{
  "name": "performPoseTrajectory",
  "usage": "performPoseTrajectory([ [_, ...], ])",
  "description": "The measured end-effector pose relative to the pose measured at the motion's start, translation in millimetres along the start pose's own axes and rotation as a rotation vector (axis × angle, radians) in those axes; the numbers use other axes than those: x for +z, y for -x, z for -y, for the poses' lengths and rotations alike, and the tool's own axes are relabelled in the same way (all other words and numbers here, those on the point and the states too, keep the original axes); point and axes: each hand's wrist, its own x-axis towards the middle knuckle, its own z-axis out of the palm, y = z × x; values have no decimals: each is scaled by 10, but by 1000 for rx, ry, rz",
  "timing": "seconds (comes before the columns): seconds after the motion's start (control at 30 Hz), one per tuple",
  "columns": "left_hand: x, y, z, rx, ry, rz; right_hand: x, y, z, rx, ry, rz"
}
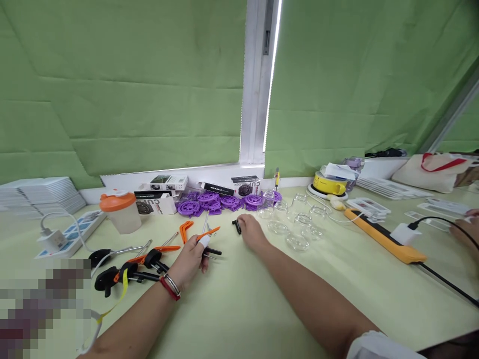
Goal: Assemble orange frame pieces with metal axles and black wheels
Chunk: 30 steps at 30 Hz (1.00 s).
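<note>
My left hand (pixel 190 259), wearing a red band and a metal bangle, is closed around an orange strip (pixel 211 232) and a black rod-shaped part (pixel 214 252). A thin metal shaft shows below the rod; how these pieces join is hidden by the fingers. My right hand (pixel 250 230) pinches a small black angled piece (pixel 236 227) at the table surface. Between the hands and the back row lie a loose orange bracket (pixel 184 231) and a few small screws (pixel 211 228). Beyond them are purple wheel-shaped parts (pixel 209 200) in a pile.
Clear round plastic pieces (pixel 297 242) stand right of my right hand. Black-and-orange assemblies (pixel 130 274) lie left. A shaker cup (pixel 127 214), cup-holder boxes (pixel 245 187), a white power strip (pixel 80 232) and an orange one (pixel 385 237) surround the area. Another person's hand (pixel 466 229) is far right.
</note>
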Motion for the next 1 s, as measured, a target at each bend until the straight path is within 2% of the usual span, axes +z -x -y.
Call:
performPoseTrajectory([
  [0.1,-40,-48,17,-45,85,-35,-51,-137,-229,115,169,101],
  [0.2,-67,-75,28,-82,168,-51,-46,-150,-319,142,228,155],
  [0.43,-82,-74,11,-107,210,-86,-36,-123,-376,203,270,110],
  [0.63,-129,-114,45,-79,210,-108,-113,-99,-393,241,198,34],
  [0.73,-147,-127,61,-25,210,-108,-124,-62,-325,173,129,31],
  [0.9,-148,-118,30,10,247,-122,-108,84,-71,-165,-149,122],
  [1.0,-136,-101,-11,23,255,-154,-90,200,110,-273,-219,201],
])
